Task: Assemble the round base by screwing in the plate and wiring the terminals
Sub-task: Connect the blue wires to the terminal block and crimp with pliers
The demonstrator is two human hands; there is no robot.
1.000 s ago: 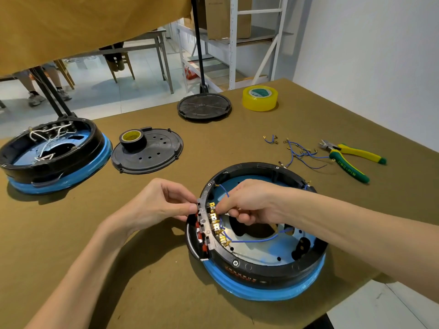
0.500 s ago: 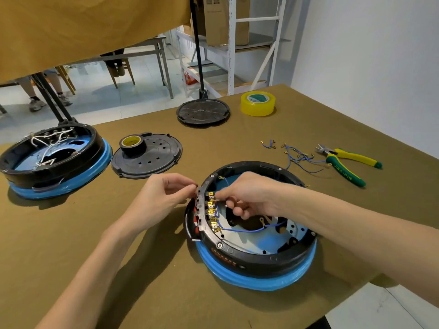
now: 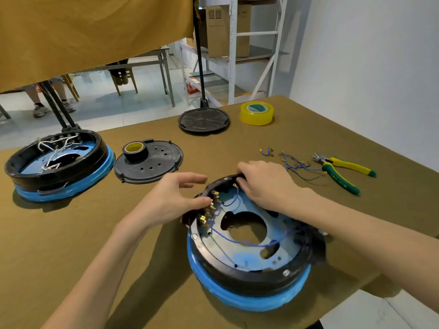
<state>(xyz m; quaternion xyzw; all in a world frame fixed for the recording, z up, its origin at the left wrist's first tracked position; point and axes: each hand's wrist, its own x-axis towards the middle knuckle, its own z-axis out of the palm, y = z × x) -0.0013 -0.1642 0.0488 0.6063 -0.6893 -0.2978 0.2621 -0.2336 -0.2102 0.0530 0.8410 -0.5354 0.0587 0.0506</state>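
Round base tilted on the worktop, wiring exposed

The round base, black-rimmed with a blue lower band, is tipped up at the near right; gold terminals are lined along its left inner rim, with blue wires laid across the plate.

Bright, even daylight, no hard glare. Soft shadows fall toward the viewer and left: under the left forearm on the table, beneath the round base, and beside the second base at far left. Mild sheen on the blue band and the yellow tape roll. White wall at right is near blown out. Wide-angle bending shows in the shelf posts and table edges. Slight motion blur on the left hand fingers; background a little soft.
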